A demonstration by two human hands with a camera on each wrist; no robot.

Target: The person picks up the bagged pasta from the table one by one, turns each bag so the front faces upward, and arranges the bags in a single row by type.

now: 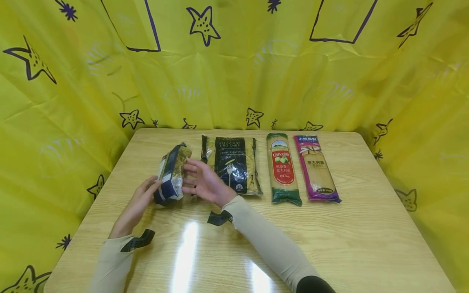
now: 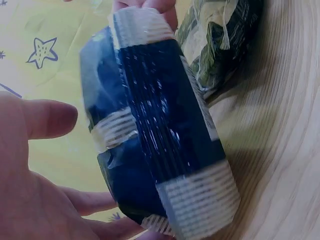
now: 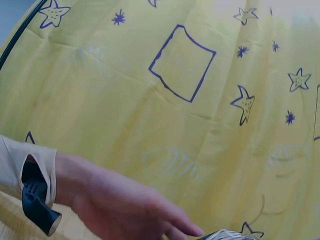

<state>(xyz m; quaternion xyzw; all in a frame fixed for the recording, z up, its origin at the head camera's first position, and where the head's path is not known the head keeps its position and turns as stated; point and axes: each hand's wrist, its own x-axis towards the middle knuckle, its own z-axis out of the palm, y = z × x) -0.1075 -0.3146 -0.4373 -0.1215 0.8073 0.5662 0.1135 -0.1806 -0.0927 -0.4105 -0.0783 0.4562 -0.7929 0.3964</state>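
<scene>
A navy and clear pasta packet [image 1: 172, 175] is tilted up at the left of the table, between the two hands. My left hand [image 1: 137, 203] is at its left side; in the left wrist view its thumb [image 2: 55, 119] stretches out apart from the packet while the other fingers reach its near edge. At the packet's right side is my right hand [image 1: 207, 181], fingers spread and lightly bent, their tips at the wrapper. In the right wrist view the left hand [image 3: 130, 205] reaches toward a sliver of packet at the bottom edge. Whether the packet touches the table is unclear.
A black-labelled bag of penne [image 1: 231, 167] lies just right of the packet. Farther right lie a green-ended Olivoilà spaghetti pack [image 1: 283, 169] and a purple-edged noodle pack [image 1: 316, 169]. A yellow curtain [image 1: 234, 81] hangs behind the wooden table [image 1: 366, 236].
</scene>
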